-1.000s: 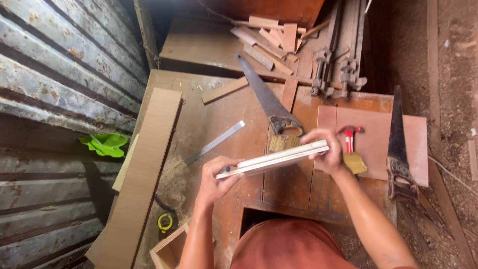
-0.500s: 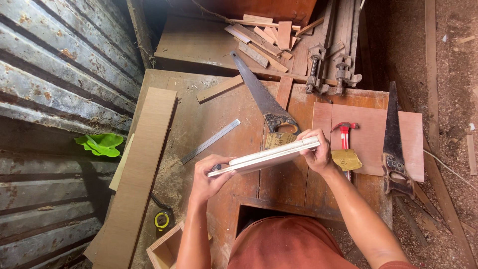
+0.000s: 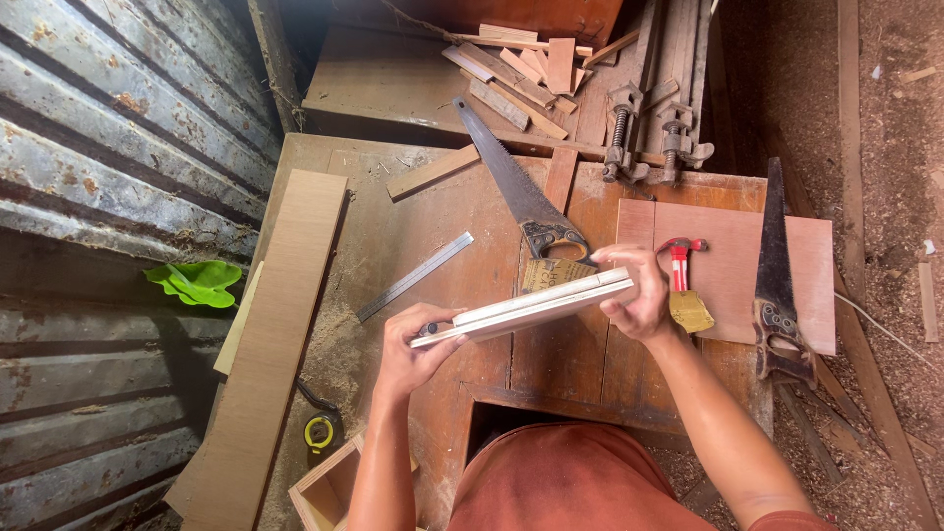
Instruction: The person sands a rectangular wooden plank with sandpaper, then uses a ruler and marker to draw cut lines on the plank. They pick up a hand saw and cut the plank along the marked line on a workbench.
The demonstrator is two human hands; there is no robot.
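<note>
Both of my hands hold a thin pale wooden board (image 3: 526,307) edge-on above the wooden workbench (image 3: 413,226). My left hand (image 3: 413,344) grips its near-left end and seems to pinch a dark pencil-like tip against it. My right hand (image 3: 634,295) clasps the far-right end. Under the board lie a handsaw (image 3: 511,187) with a dark handle and a steel ruler (image 3: 413,277). A red-handled hammer (image 3: 680,261) lies just right of my right hand.
A long plank (image 3: 270,344) lies along the bench's left edge beside corrugated metal sheeting (image 3: 108,147). A second saw (image 3: 777,275) rests on a plywood sheet (image 3: 728,265). Clamps (image 3: 644,138), wood offcuts (image 3: 531,59), a yellow tape measure (image 3: 318,431) and a small wooden box (image 3: 329,487) are around.
The board and both hands have stayed almost in place; the view has shifted slightly. My left hand's grip has tightened at the board's near end.
</note>
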